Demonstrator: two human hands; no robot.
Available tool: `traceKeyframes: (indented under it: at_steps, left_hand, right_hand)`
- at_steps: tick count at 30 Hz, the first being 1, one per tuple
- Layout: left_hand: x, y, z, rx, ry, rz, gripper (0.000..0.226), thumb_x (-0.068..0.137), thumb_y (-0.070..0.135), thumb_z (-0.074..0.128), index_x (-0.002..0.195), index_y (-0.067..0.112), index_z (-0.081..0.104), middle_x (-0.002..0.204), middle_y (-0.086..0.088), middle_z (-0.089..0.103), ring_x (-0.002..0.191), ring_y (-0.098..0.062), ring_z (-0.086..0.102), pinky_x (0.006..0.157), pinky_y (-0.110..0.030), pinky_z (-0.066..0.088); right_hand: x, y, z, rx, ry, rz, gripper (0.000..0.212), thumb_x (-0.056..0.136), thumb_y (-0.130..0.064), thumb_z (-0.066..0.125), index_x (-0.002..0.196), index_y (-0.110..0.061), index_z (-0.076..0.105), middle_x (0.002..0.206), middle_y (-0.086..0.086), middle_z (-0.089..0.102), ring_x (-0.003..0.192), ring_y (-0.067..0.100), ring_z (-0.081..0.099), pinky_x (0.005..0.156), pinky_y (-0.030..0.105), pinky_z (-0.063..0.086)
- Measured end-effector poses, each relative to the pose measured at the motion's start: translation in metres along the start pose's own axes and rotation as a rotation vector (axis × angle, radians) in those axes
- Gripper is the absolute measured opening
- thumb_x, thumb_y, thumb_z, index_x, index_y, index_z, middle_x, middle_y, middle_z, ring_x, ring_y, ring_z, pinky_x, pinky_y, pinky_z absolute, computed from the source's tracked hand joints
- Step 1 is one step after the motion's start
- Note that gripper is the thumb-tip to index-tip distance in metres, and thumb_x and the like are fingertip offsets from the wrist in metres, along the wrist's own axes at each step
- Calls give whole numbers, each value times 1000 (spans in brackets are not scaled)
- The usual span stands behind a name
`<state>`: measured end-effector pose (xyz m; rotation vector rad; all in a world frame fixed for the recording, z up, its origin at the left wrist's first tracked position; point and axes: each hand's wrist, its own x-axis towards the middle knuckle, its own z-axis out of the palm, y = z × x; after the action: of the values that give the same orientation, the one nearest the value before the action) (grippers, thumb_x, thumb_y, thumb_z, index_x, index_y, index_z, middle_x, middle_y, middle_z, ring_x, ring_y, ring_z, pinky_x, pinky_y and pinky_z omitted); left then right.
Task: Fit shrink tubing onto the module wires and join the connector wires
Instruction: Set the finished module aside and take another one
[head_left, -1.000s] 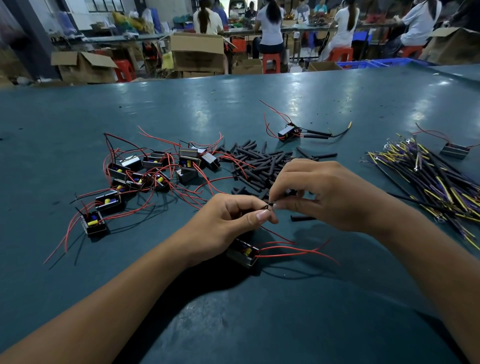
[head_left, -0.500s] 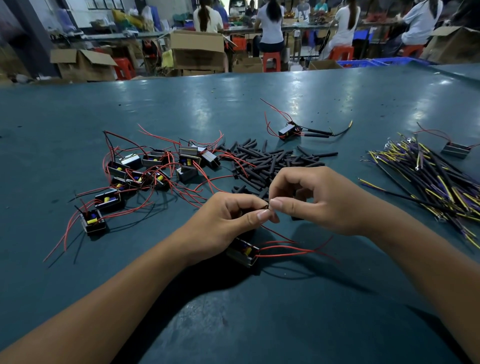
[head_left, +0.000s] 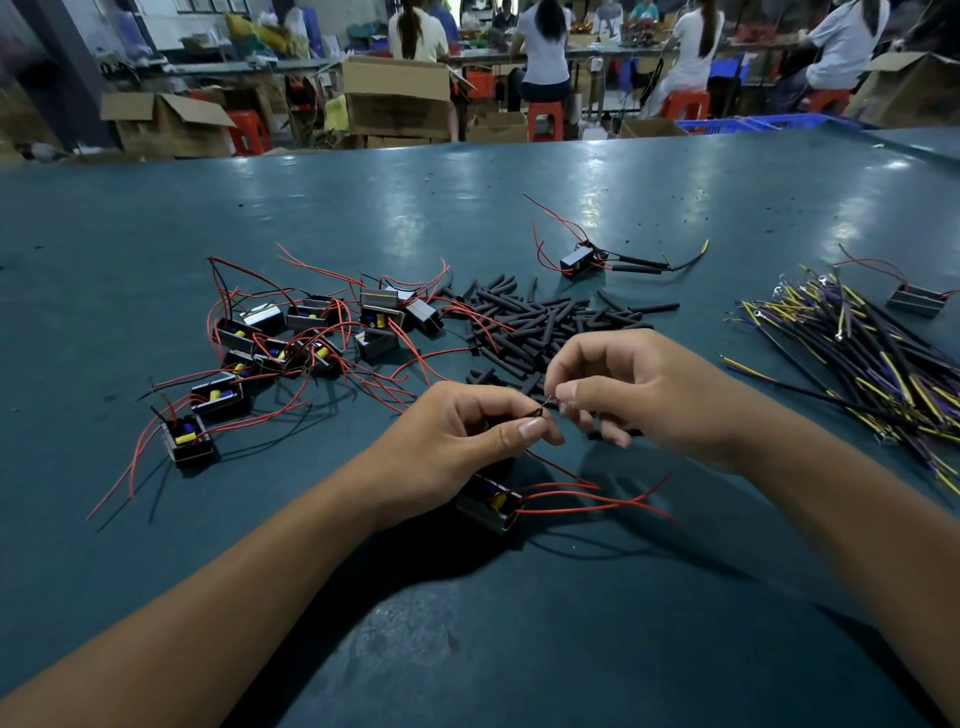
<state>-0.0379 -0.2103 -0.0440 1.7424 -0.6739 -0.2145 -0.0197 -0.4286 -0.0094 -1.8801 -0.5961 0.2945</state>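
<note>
My left hand (head_left: 457, 436) pinches a thin wire of the small black module (head_left: 491, 501), which lies on the table just below that hand with red wires (head_left: 592, 501) trailing right. My right hand (head_left: 639, 389) pinches the bare tip of that wire (head_left: 546, 404) between thumb and forefinger, and a short black tube piece (head_left: 605, 434) shows under its lower fingers. A heap of black shrink tubing (head_left: 540, 322) lies behind both hands. Black, yellow and purple connector wires (head_left: 872, 364) are piled at the right.
Several modules with red wires (head_left: 291, 338) are scattered at the left. One module with tubing fitted (head_left: 582, 260) lies farther back, another module (head_left: 917, 299) at the far right. Beyond the green table (head_left: 363, 208) are cardboard boxes and seated people.
My right hand has shifted slightly right, so a small gap with the wire tip now shows between the two hands. The left hand and the module have stayed put.
</note>
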Motion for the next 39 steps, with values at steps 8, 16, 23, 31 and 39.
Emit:
traceKeyframes:
  at_steps: [8, 16, 23, 31, 39]
  left_hand:
    - [1, -1, 0, 4, 0, -4, 19, 94, 34, 61, 93, 23, 76, 70, -18, 50, 67, -31, 40, 64, -39, 30]
    - [1, -2, 0, 8, -1, 5, 19, 96, 36, 62, 95, 23, 76, 69, -13, 48, 67, -29, 38, 62, -40, 28]
    - [1, -3, 0, -15, 24, 23, 19, 95, 37, 62, 95, 24, 76, 70, -24, 45, 64, -40, 36, 60, -55, 29]
    - [4, -6, 3, 209, 181, 115, 12, 95, 19, 64, 97, 18, 76, 75, 20, 62, 69, 1, 52, 66, -19, 37]
    - [4, -5, 4, 336, 177, 129, 19, 93, 22, 65, 105, 16, 77, 77, 9, 60, 71, -3, 53, 67, -22, 41]
  right_hand:
    - [-1, -5, 3, -32, 1, -37, 14, 96, -11, 64, 82, -11, 67, 62, -3, 62, 55, 10, 52, 48, 27, 42]
    - [-3, -5, 1, -125, -31, -154, 7, 90, -10, 65, 87, -16, 66, 70, -6, 65, 60, 3, 55, 54, 21, 46]
    - [-3, -8, -1, -762, 95, -609, 6, 92, -13, 61, 90, -13, 67, 82, -9, 60, 74, 2, 50, 71, 11, 38]
    - [-2, -13, 8, 17, 235, 208, 39, 94, -29, 65, 59, -13, 68, 53, 4, 61, 40, 15, 53, 36, 18, 34]
    - [-1, -12, 16, 177, 143, 233, 27, 90, -13, 65, 64, -13, 72, 59, 6, 62, 47, 15, 58, 37, 21, 38]
